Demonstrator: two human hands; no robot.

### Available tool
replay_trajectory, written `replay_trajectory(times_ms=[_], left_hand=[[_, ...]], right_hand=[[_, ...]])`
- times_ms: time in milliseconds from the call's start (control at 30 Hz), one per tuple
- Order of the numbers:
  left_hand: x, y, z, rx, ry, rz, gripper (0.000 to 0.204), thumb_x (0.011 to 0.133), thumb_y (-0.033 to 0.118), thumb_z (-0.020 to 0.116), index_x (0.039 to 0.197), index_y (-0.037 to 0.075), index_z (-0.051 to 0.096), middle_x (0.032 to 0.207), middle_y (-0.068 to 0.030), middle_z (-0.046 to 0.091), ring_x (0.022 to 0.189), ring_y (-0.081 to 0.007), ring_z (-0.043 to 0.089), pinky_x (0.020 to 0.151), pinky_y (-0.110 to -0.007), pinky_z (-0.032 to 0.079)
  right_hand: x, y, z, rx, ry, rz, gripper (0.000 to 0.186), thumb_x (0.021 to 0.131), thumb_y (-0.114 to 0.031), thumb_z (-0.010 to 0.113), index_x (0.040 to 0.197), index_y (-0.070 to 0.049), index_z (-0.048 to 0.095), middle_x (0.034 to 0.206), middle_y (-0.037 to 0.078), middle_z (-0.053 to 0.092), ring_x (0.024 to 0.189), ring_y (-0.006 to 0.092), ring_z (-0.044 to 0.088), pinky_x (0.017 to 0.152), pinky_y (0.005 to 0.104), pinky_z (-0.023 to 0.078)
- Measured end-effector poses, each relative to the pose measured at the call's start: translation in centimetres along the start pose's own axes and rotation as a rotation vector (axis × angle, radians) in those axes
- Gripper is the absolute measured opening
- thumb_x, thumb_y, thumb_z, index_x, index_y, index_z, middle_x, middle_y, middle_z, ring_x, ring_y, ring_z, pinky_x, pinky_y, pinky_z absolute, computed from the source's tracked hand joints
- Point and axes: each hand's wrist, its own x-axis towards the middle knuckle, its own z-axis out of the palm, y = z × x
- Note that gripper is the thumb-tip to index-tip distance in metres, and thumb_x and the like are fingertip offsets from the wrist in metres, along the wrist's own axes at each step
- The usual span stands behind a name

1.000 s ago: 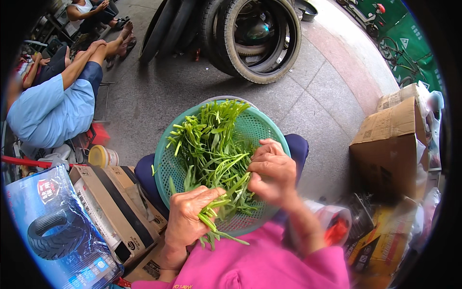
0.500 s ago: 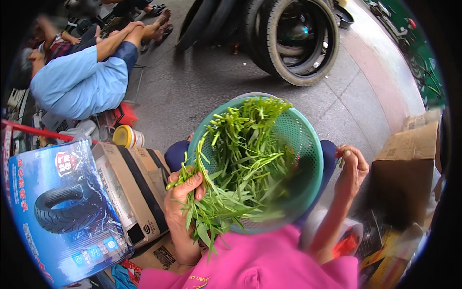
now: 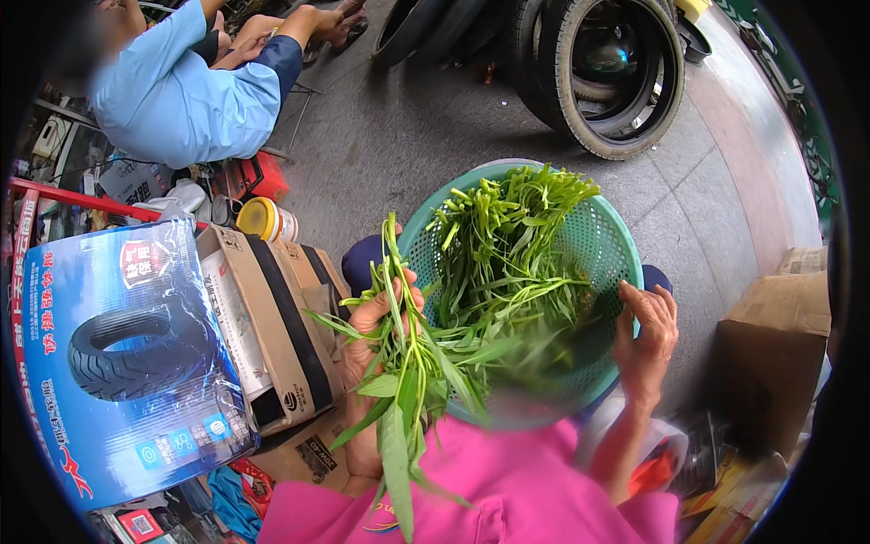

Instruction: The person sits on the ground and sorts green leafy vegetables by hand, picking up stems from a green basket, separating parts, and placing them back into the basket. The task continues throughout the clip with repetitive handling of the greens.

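My left hand (image 3: 370,322) grips a bunch of long-leaved green stems (image 3: 403,381), which hangs over the lower left side of a teal perforated plastic basket (image 3: 603,240). A heap of similar greens (image 3: 507,218) fills much of the basket, with cut stem ends upward at the top; its lower part is blurred. At the basket's right rim is my right hand (image 3: 645,331), fingers apart and loosely bent, with nothing visible in them. The basket sits over my lap, above my pink top (image 3: 489,471).
A boxed tyre (image 3: 127,363) and cardboard cartons (image 3: 290,326) lie left, beside a yellow-lidded tub (image 3: 267,220). A seated person in light blue (image 3: 186,100) is upper left, others behind. Tyres (image 3: 589,127) stand ahead on the pavement (image 3: 671,208); a brown carton (image 3: 761,363) is right.
My right hand has left the stems in the basket and moved to its right rim. My left hand's bunch now stands more upright, leaves hanging. The whole view has shifted rightward.
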Motion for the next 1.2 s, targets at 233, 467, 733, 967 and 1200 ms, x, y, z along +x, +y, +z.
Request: replay_trajectory(times_ms=[233,467,733,967,1200], left_hand=[[0.5,-0.4,2.3,0.243,0.228,0.022,0.027,0.092,0.017,0.071,0.112,0.000,0.064,0.086,-0.0136,0.070,0.059,-0.0136,0.062,0.049,-0.024,0.047],[0.6,-1.1,4.8,0.478,0.330,0.050,0.029,0.091,0.018,0.072,0.113,0.000,0.066,0.087,-0.0156,0.072,0.055,-0.0102,0.057,0.050,-0.021,0.043],[1.1,-3.0,7.6,0.748,0.302,0.127,0.017,0.087,0.010,0.075,0.099,-0.001,0.074,0.083,-0.0109,0.073,0.061,-0.0082,0.060,0.053,-0.021,0.045],[1.2,-3.9,7.3,0.818,0.304,0.188,0.016,0.087,0.012,0.075,0.097,-0.001,0.073,0.081,-0.0096,0.073,0.054,-0.0075,0.056,0.050,-0.021,0.043],[1.1,-4.5,8.3,0.847,0.337,0.245,0.008,0.087,0.006,0.075,0.090,-0.001,0.073,0.076,-0.0034,0.069,0.055,-0.0079,0.057,0.050,-0.022,0.046]], right_hand=[[-0.6,0.2,0.0,0.067,0.165,0.200,0.016,0.078,0.004,0.070,0.092,-0.003,0.073,0.071,0.007,0.066,0.067,0.0194,0.065,0.099,0.0451,0.048],[0.5,-0.6,-1.0,-0.046,0.348,0.258,0.042,0.085,-0.004,0.068,0.127,-0.002,0.062,0.140,0.023,0.053,0.128,0.0354,0.054,0.107,0.0432,0.042],[0.0,-3.8,1.0,0.470,-0.027,0.278,0.026,0.084,0.000,0.070,0.111,0.001,0.070,0.096,0.013,0.073,0.087,0.0207,0.071,0.079,0.0306,0.054],[-0.1,-7.5,2.0,0.656,-0.094,0.023,0.021,0.078,0.003,0.074,0.098,0.000,0.073,0.078,0.009,0.068,0.068,0.0191,0.064,0.061,0.0308,0.050],[-0.5,-11.2,3.2,0.387,-0.034,-0.126,0.020,0.073,-0.003,0.077,0.092,-0.003,0.071,0.071,0.006,0.060,0.061,0.0240,0.059,0.058,0.0357,0.047]])
